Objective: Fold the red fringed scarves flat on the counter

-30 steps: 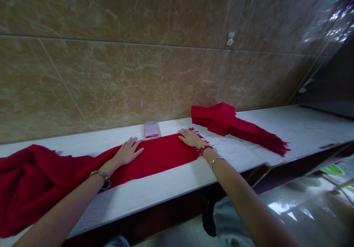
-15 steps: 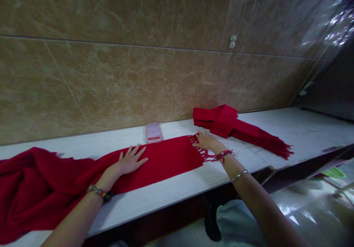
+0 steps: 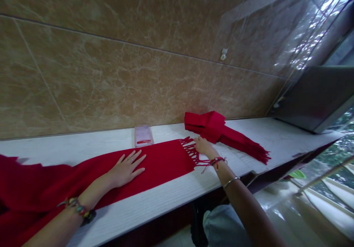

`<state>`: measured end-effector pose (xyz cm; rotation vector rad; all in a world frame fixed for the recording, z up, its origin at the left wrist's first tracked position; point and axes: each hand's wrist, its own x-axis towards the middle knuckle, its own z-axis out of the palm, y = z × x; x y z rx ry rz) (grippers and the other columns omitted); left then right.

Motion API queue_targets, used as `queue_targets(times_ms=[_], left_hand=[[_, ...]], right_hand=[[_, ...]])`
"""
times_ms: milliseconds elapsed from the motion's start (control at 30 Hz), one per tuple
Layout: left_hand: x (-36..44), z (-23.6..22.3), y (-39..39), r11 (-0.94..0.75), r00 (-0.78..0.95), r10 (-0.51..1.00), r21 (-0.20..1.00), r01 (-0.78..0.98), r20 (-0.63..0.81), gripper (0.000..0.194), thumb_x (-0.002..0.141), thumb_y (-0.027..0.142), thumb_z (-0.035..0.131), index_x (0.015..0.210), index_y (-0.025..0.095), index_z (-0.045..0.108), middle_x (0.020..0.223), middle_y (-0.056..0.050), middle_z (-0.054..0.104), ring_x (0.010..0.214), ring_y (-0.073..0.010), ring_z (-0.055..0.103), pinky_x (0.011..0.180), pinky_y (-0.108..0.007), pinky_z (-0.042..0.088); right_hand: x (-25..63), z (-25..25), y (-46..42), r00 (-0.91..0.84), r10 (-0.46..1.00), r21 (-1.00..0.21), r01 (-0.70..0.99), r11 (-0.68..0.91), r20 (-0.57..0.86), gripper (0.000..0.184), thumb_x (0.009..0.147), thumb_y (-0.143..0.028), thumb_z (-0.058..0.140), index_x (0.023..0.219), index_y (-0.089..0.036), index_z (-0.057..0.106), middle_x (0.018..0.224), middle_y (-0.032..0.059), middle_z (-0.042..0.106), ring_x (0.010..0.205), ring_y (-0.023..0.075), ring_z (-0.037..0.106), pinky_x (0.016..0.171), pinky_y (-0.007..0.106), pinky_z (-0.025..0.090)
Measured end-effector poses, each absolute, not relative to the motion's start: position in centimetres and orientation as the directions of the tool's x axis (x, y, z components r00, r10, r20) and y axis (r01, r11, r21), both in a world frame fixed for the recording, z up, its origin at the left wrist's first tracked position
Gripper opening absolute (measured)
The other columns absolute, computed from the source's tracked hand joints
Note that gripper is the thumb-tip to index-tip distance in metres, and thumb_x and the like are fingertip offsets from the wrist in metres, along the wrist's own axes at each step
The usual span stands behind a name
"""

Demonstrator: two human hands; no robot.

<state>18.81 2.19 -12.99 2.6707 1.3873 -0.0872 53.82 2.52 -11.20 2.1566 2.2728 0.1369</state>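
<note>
A red scarf (image 3: 166, 162) lies along the white shelf, flat toward its fringed end and heaped in loose folds at the left. My left hand (image 3: 125, 169) rests palm down on the flat part, fingers spread, a ring on one of them. At the fringed end is my right hand (image 3: 204, 146), its fingers drawn together on the strands of the fringe (image 3: 190, 151); the fingertips are partly hidden. Just beyond that hand lies a second red scarf (image 3: 214, 125), folded and wrapped about itself, its fringe pointing right.
A small stack of pinkish packets (image 3: 143, 135), blurred on top, sits behind the flat scarf. The brown marble-patterned wall (image 3: 110, 77) runs along the back of the white shelf (image 3: 168, 190). A dark panel-like object (image 3: 312, 96) stands at the right end.
My right hand's fingers, spread over the fringe before, are now drawn together. My left hand stays flat on the scarf. The view has swung to the right.
</note>
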Motion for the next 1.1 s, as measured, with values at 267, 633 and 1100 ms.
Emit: queue_targets(times_ms=[267, 633, 1100], left_hand=[[21.6, -12.9, 3.2, -0.727, 0.721, 0.686, 0.083, 0.681, 0.101, 0.051, 0.088, 0.047, 0.032, 0.133, 0.025, 0.035, 0.144, -0.006, 0.021, 0.132, -0.0224, 0.019, 0.106, -0.04, 0.018], [26.6, -14.2, 5.0, -0.722, 0.73, 0.683, 0.167, 0.671, 0.025, 0.055, 0.088, 0.05, 0.029, 0.136, 0.024, 0.029, 0.144, -0.005, 0.02, 0.133, -0.0217, 0.015, 0.106, -0.041, 0.014], [26.6, -13.3, 3.8, -0.678, 0.687, 0.723, 0.12, 0.725, -0.063, 0.057, 0.089, 0.051, 0.021, 0.138, 0.022, 0.023, 0.145, -0.004, 0.016, 0.133, -0.0235, 0.012, 0.106, -0.043, 0.013]], right_hand=[[50.3, -9.5, 4.8, -0.144, 0.982, -0.071, 0.986, 0.154, 0.125, 0.035, 0.087, -0.01, 0.034, 0.112, -0.017, 0.056, 0.113, 0.0066, 0.06, 0.103, 0.0149, 0.054, 0.088, 0.023, 0.039], [55.7, -10.6, 5.8, 0.064, 0.997, -0.061, 0.996, -0.061, 0.041, 0.029, 0.086, -0.029, 0.05, 0.111, -0.015, 0.052, 0.112, 0.0086, 0.054, 0.095, 0.0194, 0.055, 0.08, 0.039, 0.047], [52.9, -10.7, 4.3, 0.048, 0.997, -0.2, 0.979, -0.034, 0.068, 0.038, 0.072, 0.001, 0.037, 0.096, -0.009, 0.066, 0.096, 0.0159, 0.066, 0.091, 0.022, 0.061, 0.079, 0.03, 0.044]])
